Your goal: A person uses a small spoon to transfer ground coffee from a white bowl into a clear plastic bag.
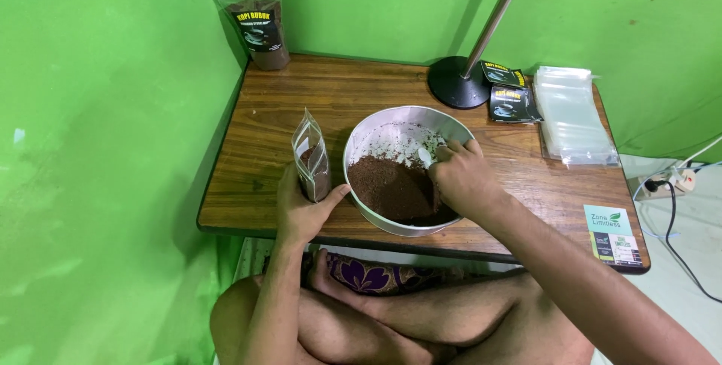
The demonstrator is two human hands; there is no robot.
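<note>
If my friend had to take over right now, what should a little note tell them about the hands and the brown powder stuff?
Left hand: grips a small clear plastic pouch upright on the wooden table, left of the bowl; some brown powder is already in it.
Right hand: inside the round white bowl, holding a small white scoop at the heap of dark brown powder.
Done: one filled, labelled pouch stands at the table's far left corner.
Left: the held pouch looks only partly filled; a stack of empty clear pouches and black labels wait at the far right.
</note>
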